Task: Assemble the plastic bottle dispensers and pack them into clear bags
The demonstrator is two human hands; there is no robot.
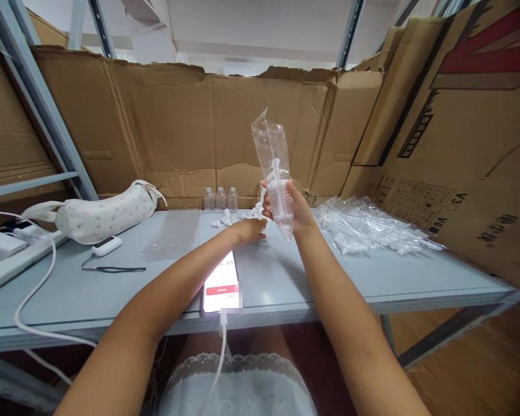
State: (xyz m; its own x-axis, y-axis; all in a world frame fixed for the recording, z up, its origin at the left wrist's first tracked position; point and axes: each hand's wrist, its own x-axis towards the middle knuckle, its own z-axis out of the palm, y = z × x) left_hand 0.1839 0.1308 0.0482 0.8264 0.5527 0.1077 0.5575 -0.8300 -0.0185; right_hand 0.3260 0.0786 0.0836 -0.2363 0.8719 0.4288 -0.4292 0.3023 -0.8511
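Right hand (301,212) closed around clear bag (274,137) with white-topped tube inside — bag near upright, just right of frame center. Left hand (248,231) at center, beside small white parts (226,219) — can't tell if it grips anything. Phone (219,280) lower center; bagged pile (370,225) center right.

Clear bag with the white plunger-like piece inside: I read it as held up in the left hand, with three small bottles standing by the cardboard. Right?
Not quite: in the head view, the right hand holds up the clear bag, white plunger-like piece inside. The three small bottles do stand by the cardboard.
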